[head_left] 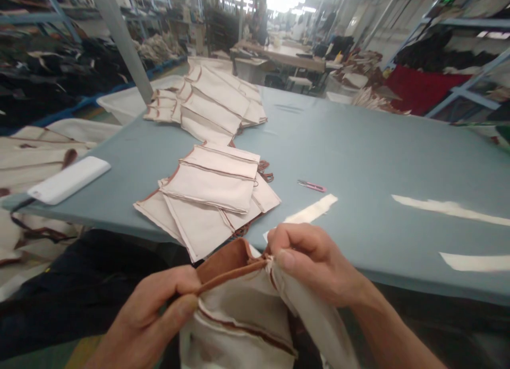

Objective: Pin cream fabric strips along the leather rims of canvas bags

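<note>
Close to my body, at the table's near edge, I hold a cream cloth bag with its seams outward and a brown lining showing at the opening. My left hand pinches the brown-edged rim on the left, thumb toward me. My right hand is closed on the rim's right corner, where seam edges meet. Just beyond lies a small pile of similar cream bags with brown edging and brown cords. Thread snips with a pink handle rest on the table to the right of that pile.
The blue-grey table carries a larger stack of cream pieces at the back left. Cream strips lie at the right, another strip beyond my right hand. A white device with a cable sits at the left edge, near a metal post.
</note>
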A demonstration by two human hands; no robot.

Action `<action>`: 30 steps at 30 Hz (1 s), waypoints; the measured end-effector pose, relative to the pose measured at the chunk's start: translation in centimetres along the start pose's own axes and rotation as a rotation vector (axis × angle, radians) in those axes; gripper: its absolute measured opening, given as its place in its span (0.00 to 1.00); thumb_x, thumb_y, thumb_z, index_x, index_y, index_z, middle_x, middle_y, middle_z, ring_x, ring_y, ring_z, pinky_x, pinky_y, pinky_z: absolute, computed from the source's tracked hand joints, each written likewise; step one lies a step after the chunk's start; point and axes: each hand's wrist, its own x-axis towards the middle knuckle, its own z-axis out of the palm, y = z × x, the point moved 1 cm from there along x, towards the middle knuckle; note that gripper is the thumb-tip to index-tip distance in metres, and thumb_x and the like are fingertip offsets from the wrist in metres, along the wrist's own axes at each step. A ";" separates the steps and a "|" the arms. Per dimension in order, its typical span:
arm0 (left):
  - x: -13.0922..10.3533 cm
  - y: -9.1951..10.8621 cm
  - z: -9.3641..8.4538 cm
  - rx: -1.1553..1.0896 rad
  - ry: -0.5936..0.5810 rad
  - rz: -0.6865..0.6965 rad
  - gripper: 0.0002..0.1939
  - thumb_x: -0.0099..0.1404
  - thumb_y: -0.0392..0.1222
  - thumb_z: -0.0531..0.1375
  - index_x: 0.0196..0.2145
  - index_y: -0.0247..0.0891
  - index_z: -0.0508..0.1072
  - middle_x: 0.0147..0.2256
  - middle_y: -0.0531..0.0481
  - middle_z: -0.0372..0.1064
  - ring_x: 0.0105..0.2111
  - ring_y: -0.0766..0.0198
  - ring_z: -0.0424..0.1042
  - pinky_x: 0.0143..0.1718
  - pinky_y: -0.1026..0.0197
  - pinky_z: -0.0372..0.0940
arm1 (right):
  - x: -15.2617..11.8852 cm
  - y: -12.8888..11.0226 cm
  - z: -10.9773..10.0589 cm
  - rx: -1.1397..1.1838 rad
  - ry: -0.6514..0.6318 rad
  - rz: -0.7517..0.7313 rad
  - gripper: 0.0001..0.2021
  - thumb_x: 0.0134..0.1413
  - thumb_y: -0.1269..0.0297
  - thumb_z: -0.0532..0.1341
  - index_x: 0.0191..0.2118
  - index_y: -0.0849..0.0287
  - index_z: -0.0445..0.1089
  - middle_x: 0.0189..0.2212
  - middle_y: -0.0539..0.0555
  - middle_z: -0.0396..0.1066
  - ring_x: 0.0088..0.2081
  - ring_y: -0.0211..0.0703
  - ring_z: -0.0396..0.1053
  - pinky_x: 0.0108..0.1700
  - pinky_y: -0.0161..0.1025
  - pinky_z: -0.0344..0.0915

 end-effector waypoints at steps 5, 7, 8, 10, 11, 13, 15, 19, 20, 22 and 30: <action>3.9 2.5 0.9 -0.084 0.007 0.087 0.10 0.74 0.41 0.58 0.48 0.44 0.78 0.44 0.51 0.82 0.43 0.60 0.80 0.45 0.66 0.72 | 0.8 -2.9 -0.1 -0.159 -0.120 0.090 0.17 0.67 0.56 0.61 0.28 0.57 0.61 0.24 0.45 0.57 0.26 0.35 0.52 0.27 0.34 0.50; 4.5 3.2 1.2 -0.073 0.051 0.104 0.11 0.71 0.39 0.60 0.49 0.45 0.77 0.45 0.52 0.82 0.44 0.61 0.80 0.46 0.67 0.72 | 1.1 -2.8 0.0 -0.188 -0.141 0.102 0.15 0.65 0.58 0.60 0.28 0.57 0.61 0.23 0.44 0.55 0.25 0.34 0.51 0.26 0.33 0.50; 4.7 3.5 1.4 -0.079 0.056 0.104 0.10 0.70 0.38 0.61 0.48 0.45 0.78 0.44 0.53 0.82 0.43 0.62 0.80 0.45 0.68 0.72 | 1.1 -2.6 0.1 -0.198 -0.151 0.110 0.14 0.65 0.60 0.60 0.28 0.57 0.61 0.22 0.44 0.55 0.25 0.34 0.50 0.26 0.32 0.49; 4.9 4.0 1.6 -0.098 0.036 0.101 0.09 0.69 0.35 0.61 0.44 0.44 0.78 0.39 0.55 0.81 0.39 0.65 0.79 0.43 0.69 0.71 | 1.0 -2.1 0.3 -0.216 -0.166 0.128 0.13 0.64 0.62 0.60 0.28 0.57 0.61 0.21 0.42 0.53 0.23 0.33 0.49 0.24 0.32 0.47; 5.0 4.3 1.6 -0.105 0.014 0.101 0.08 0.69 0.34 0.60 0.42 0.44 0.78 0.37 0.56 0.81 0.37 0.67 0.79 0.41 0.70 0.70 | 0.8 -1.9 0.4 -0.224 -0.168 0.135 0.13 0.63 0.62 0.60 0.28 0.57 0.62 0.21 0.42 0.53 0.23 0.32 0.48 0.24 0.31 0.47; 5.2 4.7 1.7 -0.109 -0.019 0.111 0.07 0.70 0.33 0.59 0.38 0.42 0.77 0.33 0.58 0.79 0.33 0.69 0.77 0.38 0.72 0.69 | 0.6 -1.4 0.6 -0.229 -0.169 0.144 0.12 0.63 0.63 0.60 0.27 0.57 0.62 0.20 0.42 0.53 0.23 0.32 0.49 0.24 0.31 0.47; 5.3 4.9 1.6 -0.098 -0.026 0.126 0.08 0.70 0.33 0.58 0.37 0.42 0.76 0.31 0.58 0.78 0.31 0.70 0.76 0.36 0.73 0.68 | 0.4 -1.1 0.8 -0.220 -0.165 0.139 0.12 0.63 0.64 0.60 0.27 0.57 0.61 0.21 0.42 0.53 0.23 0.32 0.49 0.24 0.31 0.48; 5.6 4.9 1.4 -0.026 -0.006 0.191 0.08 0.69 0.31 0.58 0.39 0.41 0.76 0.31 0.58 0.79 0.30 0.71 0.77 0.34 0.73 0.67 | 0.6 -0.6 1.0 -0.231 -0.146 0.088 0.12 0.62 0.67 0.59 0.27 0.57 0.61 0.21 0.42 0.54 0.24 0.32 0.51 0.27 0.31 0.50; 5.7 4.9 1.4 -0.003 0.000 0.218 0.08 0.68 0.31 0.59 0.39 0.41 0.76 0.32 0.58 0.79 0.30 0.71 0.78 0.35 0.73 0.68 | 0.6 -0.5 1.0 -0.243 -0.141 0.074 0.11 0.62 0.67 0.59 0.27 0.57 0.61 0.21 0.42 0.54 0.24 0.32 0.52 0.28 0.31 0.51; 5.9 5.0 1.3 0.040 0.012 0.273 0.08 0.68 0.30 0.59 0.40 0.40 0.76 0.33 0.57 0.80 0.32 0.70 0.80 0.38 0.73 0.68 | 0.7 -0.2 1.0 -0.273 -0.120 0.042 0.11 0.62 0.68 0.59 0.27 0.57 0.61 0.21 0.42 0.55 0.24 0.32 0.52 0.29 0.32 0.52; 6.4 5.6 1.3 0.005 0.004 0.133 0.12 0.66 0.30 0.56 0.31 0.40 0.77 0.24 0.60 0.76 0.22 0.74 0.75 0.27 0.75 0.64 | 0.3 0.4 1.1 -0.449 0.012 -0.162 0.10 0.62 0.70 0.58 0.29 0.57 0.62 0.24 0.44 0.60 0.26 0.34 0.56 0.32 0.33 0.52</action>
